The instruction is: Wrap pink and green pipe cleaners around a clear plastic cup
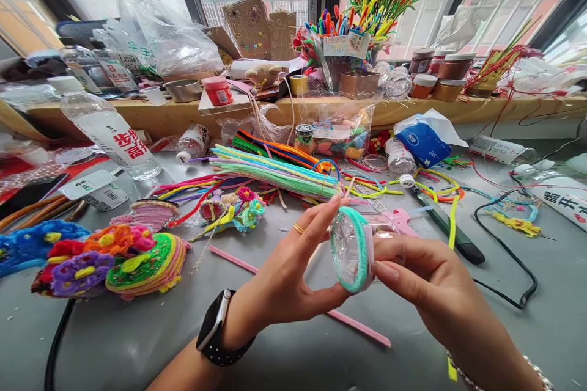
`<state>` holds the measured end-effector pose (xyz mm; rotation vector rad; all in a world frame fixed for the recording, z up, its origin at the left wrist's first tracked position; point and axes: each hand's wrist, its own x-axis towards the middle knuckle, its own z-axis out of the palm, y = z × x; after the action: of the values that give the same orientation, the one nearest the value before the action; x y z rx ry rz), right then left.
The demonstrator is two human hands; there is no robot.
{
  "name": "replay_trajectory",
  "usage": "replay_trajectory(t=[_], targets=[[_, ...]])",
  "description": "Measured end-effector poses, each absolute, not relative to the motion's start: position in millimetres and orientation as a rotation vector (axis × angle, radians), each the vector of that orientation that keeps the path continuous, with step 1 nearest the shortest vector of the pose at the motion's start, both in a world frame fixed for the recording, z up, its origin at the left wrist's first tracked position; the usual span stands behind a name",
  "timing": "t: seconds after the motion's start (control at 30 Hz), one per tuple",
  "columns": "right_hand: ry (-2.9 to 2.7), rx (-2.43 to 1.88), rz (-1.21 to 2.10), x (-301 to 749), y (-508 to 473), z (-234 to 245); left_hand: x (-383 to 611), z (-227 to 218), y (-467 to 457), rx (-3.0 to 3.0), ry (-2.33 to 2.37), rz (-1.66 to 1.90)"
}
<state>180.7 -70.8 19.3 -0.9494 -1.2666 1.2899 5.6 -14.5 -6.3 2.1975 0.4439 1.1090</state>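
My left hand, with a ring and a black watch, pinches a clear plastic bottle base between thumb and fingertips. A teal pipe cleaner runs round its rim, with a pink one beside it. My right hand is closed on the pink and teal rim from the right, fingers pressed to it. Both hands hover above the grey table. A loose pink pipe cleaner lies on the table under my hands.
Finished pipe-cleaner flower discs lie at the left. A bundle of green and mixed pipe cleaners lies behind my hands. A glue gun with a black cable is at the right. Bottles, jars and bags crowd the wooden shelf.
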Motion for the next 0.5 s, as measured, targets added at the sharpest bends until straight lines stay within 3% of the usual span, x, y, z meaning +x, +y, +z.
replay_trajectory(t=[0.5], targets=[[-1.360, -0.885, 1.379, 184.5, -69.1, 21.2, 6.6, -7.0, -15.5, 2.003, 0.429, 1.040]])
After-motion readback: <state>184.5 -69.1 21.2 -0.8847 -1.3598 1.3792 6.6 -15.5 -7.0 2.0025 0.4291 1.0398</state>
